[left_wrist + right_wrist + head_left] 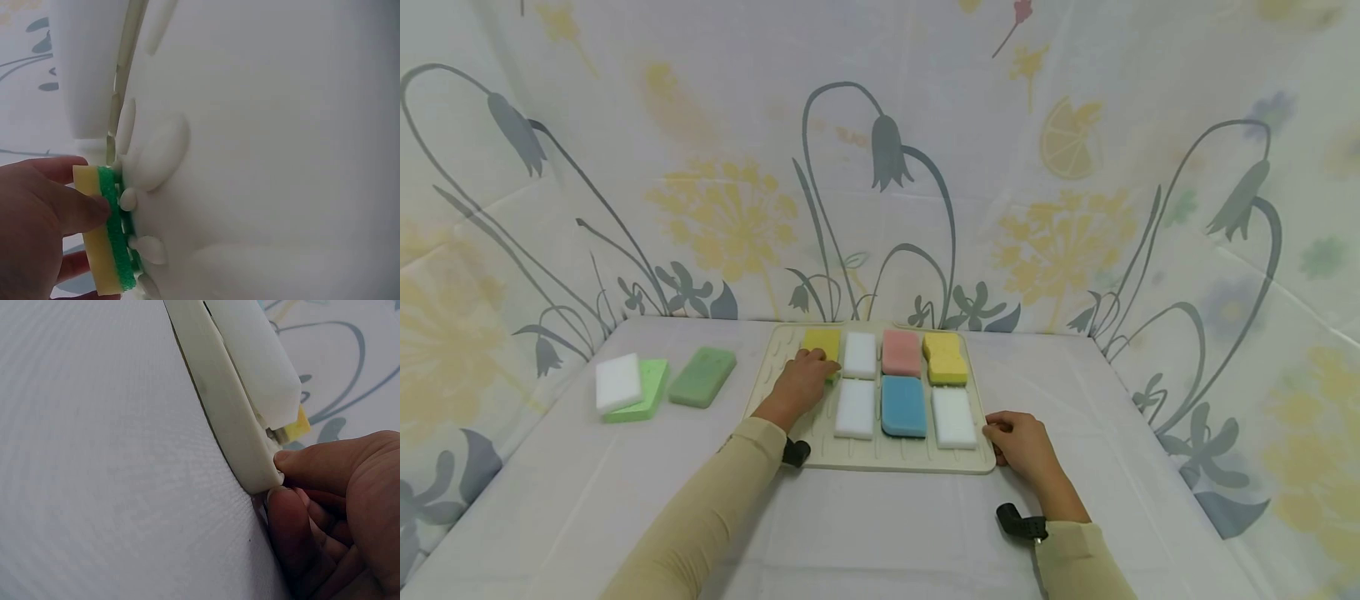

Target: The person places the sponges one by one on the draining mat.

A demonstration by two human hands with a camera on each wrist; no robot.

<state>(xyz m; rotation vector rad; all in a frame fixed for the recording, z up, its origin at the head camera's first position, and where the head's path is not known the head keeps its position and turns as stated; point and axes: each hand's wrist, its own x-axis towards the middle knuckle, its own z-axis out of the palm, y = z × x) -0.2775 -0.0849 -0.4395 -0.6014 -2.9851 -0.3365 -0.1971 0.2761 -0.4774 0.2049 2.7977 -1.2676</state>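
Note:
A yellow sponge with a green scouring layer [103, 231] is between the thumb and fingers of my left hand [801, 387], at the back left of a cream ridged tray [917, 461]; its green side faces the tray's knobs. My right hand [1026, 450] pinches the tray's front right corner between thumb and finger, plain in the right wrist view. To the right of the held sponge lie a white sponge [860, 355], a pink sponge [901, 352] and a yellow sponge [947, 367]. The front row has a white sponge [855, 408], a blue sponge [903, 406] and another white sponge [954, 418].
Left of the tray, a white sponge [618, 383] partly covers a light green sponge [647, 404]. A darker green sponge [702, 377] lies between them and the tray. White cloth [880, 533] covers the table, and a flower-patterned curtain [880, 250] hangs behind.

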